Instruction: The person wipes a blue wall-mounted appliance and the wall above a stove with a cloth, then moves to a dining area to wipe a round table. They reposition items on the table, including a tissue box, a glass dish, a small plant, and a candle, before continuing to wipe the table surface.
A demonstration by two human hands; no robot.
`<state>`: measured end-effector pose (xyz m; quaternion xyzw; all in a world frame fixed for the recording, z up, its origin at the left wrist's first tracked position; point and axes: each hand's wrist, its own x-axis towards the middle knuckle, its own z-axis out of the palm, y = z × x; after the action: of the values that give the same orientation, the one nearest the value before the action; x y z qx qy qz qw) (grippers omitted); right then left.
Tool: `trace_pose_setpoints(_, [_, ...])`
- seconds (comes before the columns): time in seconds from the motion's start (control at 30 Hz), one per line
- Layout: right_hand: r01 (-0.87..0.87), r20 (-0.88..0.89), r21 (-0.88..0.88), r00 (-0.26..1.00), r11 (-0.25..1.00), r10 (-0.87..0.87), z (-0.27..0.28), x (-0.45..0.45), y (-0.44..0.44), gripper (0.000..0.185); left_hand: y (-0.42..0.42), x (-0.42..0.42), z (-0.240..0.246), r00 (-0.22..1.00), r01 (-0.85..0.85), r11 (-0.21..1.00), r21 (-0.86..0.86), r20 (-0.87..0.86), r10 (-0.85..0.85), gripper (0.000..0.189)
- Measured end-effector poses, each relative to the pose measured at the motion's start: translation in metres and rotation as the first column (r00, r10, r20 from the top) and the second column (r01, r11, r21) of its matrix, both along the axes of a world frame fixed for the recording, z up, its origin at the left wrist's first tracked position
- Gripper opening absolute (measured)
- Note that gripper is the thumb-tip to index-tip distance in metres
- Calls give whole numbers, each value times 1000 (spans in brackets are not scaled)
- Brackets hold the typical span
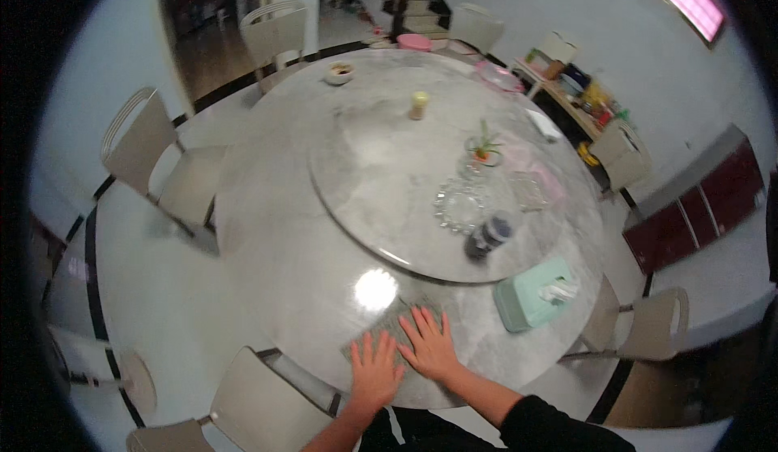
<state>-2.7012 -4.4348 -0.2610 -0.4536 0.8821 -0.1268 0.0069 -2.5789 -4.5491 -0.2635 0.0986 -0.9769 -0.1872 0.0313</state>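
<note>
A grey cloth (pixel 389 324) lies spread on the near edge of a round marble-look table (pixel 285 282). My left hand (pixel 375 370) rests flat on the cloth's lower left part, fingers spread. Just to its right, my right hand (pixel 429 348) presses palm down with spread fingers, partly on the cloth. Neither hand is closed around anything. A mint-green tissue box (pixel 532 297) with a tissue sticking out stands to the right of my right hand. Beyond the hands is the raised round turntable (pixel 377 209), with a dark-lidded jar (pixel 488 237) near its front edge.
The turntable also holds a clear glass dish (pixel 461 206), a small potted plant (pixel 484 149) and a yellow-capped shaker (pixel 419 105). A bowl (pixel 338 73) stands at the table's far side. Chairs surround the table, one (pixel 261 400) close at my left.
</note>
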Motion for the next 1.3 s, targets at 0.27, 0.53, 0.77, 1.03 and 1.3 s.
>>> trace_pose_setpoints(0.27, [193,8,68,981,979,-194,5,52,114,54,70,8,-4,920,388,922,7,-70,-387,60])
trace_pose_setpoints(0.53, [31,-66,-111,997,993,-39,-4,-30,54,50,48,-51,-15,996,26,989,-148,-81,-39,60])
trace_pose_setpoints(0.77, [-52,63,-63,996,997,56,3,13,153,51,130,-4,-3,988,141,983,-115,72,-134,60])
trace_pose_setpoints(1.03, [-211,42,-166,974,963,221,2,-16,154,53,135,-14,-14,997,65,989,-133,54,-58,59])
trace_pose_setpoints(1.3, [-140,87,-118,985,983,151,0,-31,149,53,142,-34,-13,997,-66,986,-152,19,70,59])
